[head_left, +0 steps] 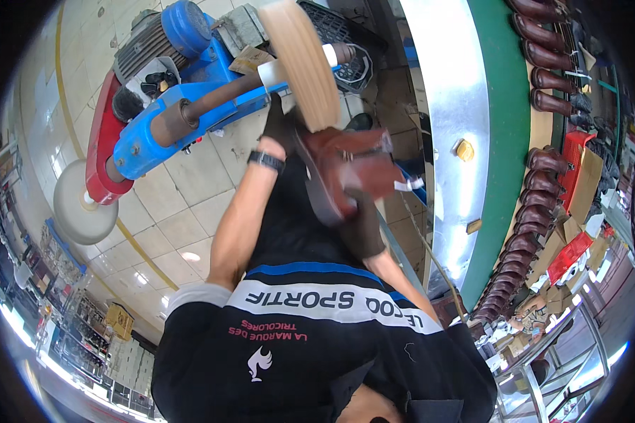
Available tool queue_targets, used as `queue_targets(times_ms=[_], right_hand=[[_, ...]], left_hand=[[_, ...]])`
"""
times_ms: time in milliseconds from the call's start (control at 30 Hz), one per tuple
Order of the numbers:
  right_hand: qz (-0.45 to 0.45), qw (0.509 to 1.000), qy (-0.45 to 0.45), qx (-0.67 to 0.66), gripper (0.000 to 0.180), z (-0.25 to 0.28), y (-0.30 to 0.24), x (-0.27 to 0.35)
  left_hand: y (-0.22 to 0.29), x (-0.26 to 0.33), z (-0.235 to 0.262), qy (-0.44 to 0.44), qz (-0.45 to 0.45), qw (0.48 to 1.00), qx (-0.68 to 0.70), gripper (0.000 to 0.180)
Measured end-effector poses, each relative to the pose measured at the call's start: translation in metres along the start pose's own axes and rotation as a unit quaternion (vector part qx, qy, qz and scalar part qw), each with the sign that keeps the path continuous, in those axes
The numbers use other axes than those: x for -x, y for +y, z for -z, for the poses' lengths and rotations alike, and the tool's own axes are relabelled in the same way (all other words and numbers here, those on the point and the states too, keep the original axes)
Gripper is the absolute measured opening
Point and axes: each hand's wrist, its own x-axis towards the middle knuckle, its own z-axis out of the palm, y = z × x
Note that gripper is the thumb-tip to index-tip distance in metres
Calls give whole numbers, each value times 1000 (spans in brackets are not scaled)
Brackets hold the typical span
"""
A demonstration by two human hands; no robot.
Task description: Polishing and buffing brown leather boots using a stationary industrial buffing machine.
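Observation:
A reddish-brown leather boot point(363, 158) with a dark sole is slightly blurred in front of me, lying sideways between my hands. My left hand point(281, 123), in a dark glove, grips its far end, with a dark watch on that wrist. My right hand point(364, 227), gloved too, is closed round the near end, its fingers partly hidden by the boot. Right above the boot is a pale buffing wheel point(303, 63), smeared as if spinning. The boot's upper side meets the wheel's lower rim; whether they press together I cannot tell.
The wheel's shaft point(226, 96) runs from a blue machine point(144, 144) with a red belt guard point(100, 151) and a second, pale disc point(85, 202). A metal-edged bench point(462, 92) with a green strip stands at right. Beyond it are rows of brown boots point(525, 243). A black crate point(353, 42) lies behind the wheel.

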Motion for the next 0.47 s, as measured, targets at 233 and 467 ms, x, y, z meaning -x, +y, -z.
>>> queue_targets(times_ms=[233, 467], right_hand=[[-36, 980, -161, 115, 61, 54, -90, -54], [-24, 925, -255, 279, 59, 19, -80, -116]], left_hand=[[-63, 26, -1, 304, -163, 881, -325, 59], [-66, -7, 24, -44, -9, 999, -12, 44]])
